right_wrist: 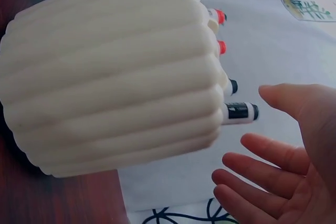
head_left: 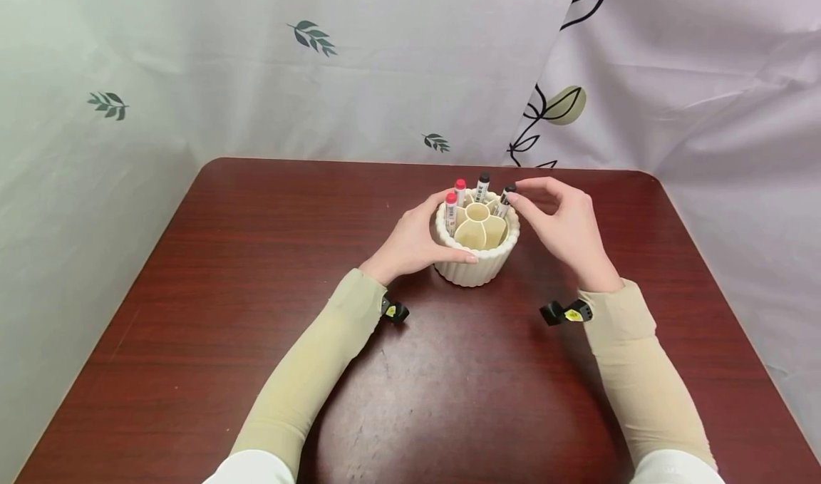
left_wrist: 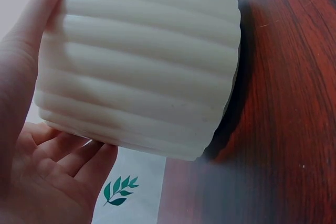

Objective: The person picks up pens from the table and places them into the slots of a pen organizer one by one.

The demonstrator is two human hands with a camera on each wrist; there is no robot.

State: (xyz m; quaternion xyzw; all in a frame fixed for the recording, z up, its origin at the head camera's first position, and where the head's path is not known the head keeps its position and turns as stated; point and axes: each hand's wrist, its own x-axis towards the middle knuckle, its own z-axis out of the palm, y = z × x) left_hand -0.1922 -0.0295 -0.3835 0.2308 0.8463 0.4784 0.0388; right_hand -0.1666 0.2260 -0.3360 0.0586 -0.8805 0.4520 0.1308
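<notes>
A cream, ribbed pen holder (head_left: 471,266) with petal-shaped compartments stands on the table. My left hand (head_left: 413,240) holds it from the left, thumb along the front and fingers round the far side; the left wrist view shows its ribbed wall (left_wrist: 142,61) between thumb and fingers. Two red-capped markers (head_left: 451,213) stand upright on its left side. A black-capped marker (head_left: 481,188) is at the back, and another black-capped marker (right_wrist: 239,113) leans in the right rear compartment. My right hand (head_left: 564,224) is beside that last marker, thumb and fingers spread around its cap with a gap showing.
The dark red-brown wooden table (head_left: 256,256) extends widely around the pen holder. Behind it hangs a pale curtain (head_left: 385,63) with leaf prints, and more cloth flanks both sides. Black wrist cameras (head_left: 567,313) sit on both sleeves.
</notes>
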